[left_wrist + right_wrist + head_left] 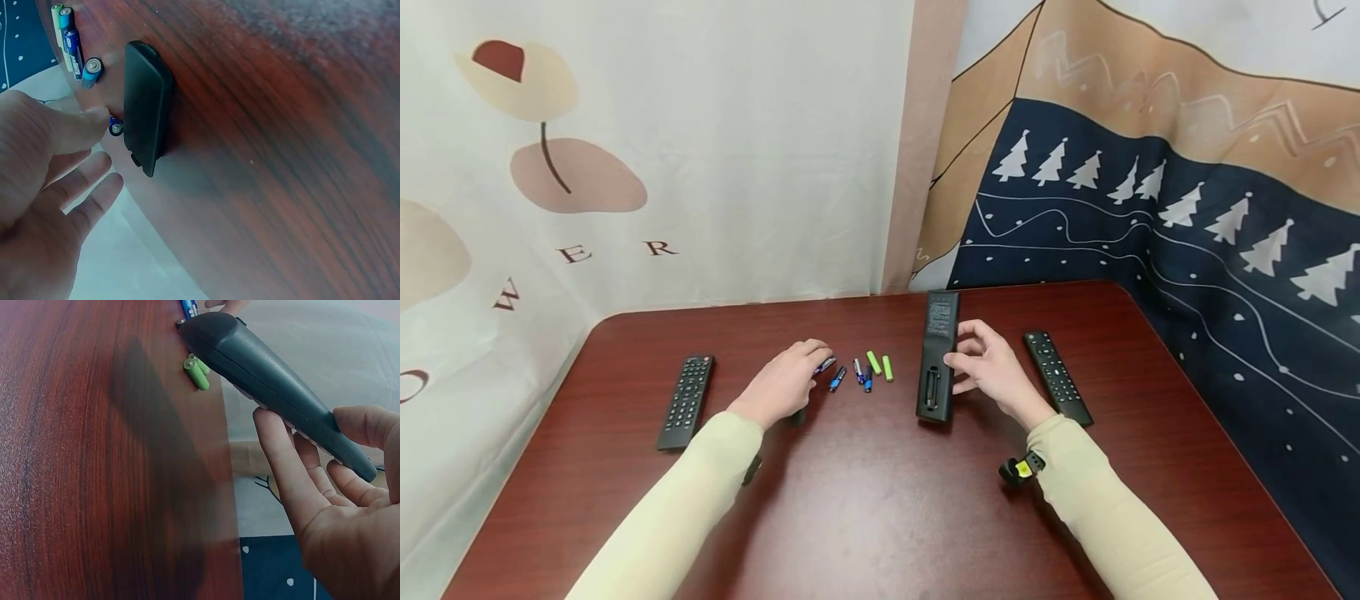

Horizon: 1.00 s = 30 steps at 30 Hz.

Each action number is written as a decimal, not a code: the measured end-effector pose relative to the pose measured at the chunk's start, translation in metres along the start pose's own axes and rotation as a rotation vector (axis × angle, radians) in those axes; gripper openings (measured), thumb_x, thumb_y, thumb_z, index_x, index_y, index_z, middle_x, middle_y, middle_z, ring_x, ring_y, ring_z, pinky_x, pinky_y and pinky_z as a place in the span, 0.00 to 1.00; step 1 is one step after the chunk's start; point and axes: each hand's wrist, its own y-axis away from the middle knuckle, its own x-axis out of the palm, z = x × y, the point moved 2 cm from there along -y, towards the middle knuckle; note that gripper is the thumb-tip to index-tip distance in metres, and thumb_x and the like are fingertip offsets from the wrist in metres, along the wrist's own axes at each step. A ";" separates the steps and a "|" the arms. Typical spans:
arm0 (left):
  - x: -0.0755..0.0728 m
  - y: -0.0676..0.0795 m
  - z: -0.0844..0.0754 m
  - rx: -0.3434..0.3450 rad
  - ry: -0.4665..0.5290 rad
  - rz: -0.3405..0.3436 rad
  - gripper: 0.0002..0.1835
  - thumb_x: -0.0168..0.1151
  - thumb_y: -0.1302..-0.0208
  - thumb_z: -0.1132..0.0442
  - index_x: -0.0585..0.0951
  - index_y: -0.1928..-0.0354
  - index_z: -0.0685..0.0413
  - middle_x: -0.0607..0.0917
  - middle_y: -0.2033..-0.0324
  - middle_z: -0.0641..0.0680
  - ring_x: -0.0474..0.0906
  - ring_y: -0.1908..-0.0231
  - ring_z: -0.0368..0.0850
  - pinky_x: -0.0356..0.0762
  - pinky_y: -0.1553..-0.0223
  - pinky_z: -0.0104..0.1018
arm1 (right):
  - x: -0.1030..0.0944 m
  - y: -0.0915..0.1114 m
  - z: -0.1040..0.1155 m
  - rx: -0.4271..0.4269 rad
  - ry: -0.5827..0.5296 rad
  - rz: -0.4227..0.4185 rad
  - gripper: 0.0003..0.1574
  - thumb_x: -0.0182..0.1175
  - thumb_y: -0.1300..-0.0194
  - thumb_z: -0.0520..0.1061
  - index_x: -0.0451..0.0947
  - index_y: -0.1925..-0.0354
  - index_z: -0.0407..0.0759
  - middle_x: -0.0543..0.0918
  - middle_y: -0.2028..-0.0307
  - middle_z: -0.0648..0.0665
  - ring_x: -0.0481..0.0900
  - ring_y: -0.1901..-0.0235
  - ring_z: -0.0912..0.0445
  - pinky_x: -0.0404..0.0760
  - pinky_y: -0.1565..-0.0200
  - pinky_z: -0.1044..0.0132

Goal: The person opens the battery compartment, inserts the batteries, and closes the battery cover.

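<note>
My right hand [992, 364] grips a black remote control [938, 350] by its side, raised above the table with its back facing me. Its battery compartment [932, 387] is uncovered. In the right wrist view the thumb lies on the back and the fingers support the button side. My left hand [786, 379] pinches a blue battery [115, 127] between thumb and forefinger, its other fingers loosely bent. Close to that hand, the black battery cover [147, 106] lies on the table. More blue batteries [838, 379] and two green batteries [887, 368] lie between the hands.
A second black remote [687, 402] lies buttons up at the left of the brown table [850, 517]. A third remote [1057, 377] lies at the right, beside my right forearm. Printed curtains [760, 150] hang behind the table's far edge.
</note>
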 end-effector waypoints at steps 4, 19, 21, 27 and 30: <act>0.003 -0.003 0.002 0.027 -0.005 0.017 0.27 0.68 0.43 0.82 0.79 0.39 0.69 0.80 0.39 0.64 0.77 0.40 0.61 0.78 0.38 0.50 | 0.001 0.000 -0.001 -0.002 0.004 0.002 0.27 0.61 0.30 0.34 0.66 0.37 0.35 0.83 0.56 0.32 0.89 0.63 0.48 0.90 0.66 0.52; 0.005 -0.010 0.000 0.047 0.035 0.082 0.28 0.59 0.45 0.87 0.81 0.41 0.67 0.80 0.36 0.63 0.77 0.39 0.62 0.79 0.39 0.48 | 0.002 0.002 0.000 -0.005 -0.008 -0.001 0.26 0.61 0.31 0.33 0.66 0.37 0.35 0.83 0.57 0.33 0.88 0.65 0.52 0.90 0.67 0.53; 0.005 -0.011 0.000 0.047 0.035 0.079 0.27 0.59 0.46 0.87 0.82 0.42 0.67 0.80 0.38 0.63 0.77 0.40 0.62 0.79 0.40 0.48 | 0.002 0.002 0.000 -0.006 -0.012 0.001 0.26 0.61 0.31 0.33 0.66 0.37 0.35 0.83 0.57 0.33 0.88 0.65 0.52 0.90 0.68 0.53; 0.007 -0.012 0.001 0.052 0.023 0.071 0.25 0.59 0.47 0.86 0.83 0.45 0.68 0.83 0.42 0.63 0.78 0.40 0.60 0.79 0.39 0.47 | 0.001 0.002 -0.001 -0.006 -0.005 -0.005 0.26 0.61 0.31 0.33 0.66 0.37 0.35 0.83 0.57 0.33 0.88 0.65 0.52 0.90 0.67 0.53; 0.009 -0.013 0.002 0.055 0.014 0.073 0.25 0.60 0.47 0.86 0.83 0.46 0.68 0.84 0.44 0.63 0.78 0.41 0.60 0.79 0.38 0.47 | 0.001 0.002 -0.001 -0.003 -0.008 -0.003 0.27 0.61 0.30 0.33 0.66 0.37 0.35 0.83 0.57 0.33 0.88 0.65 0.52 0.90 0.67 0.53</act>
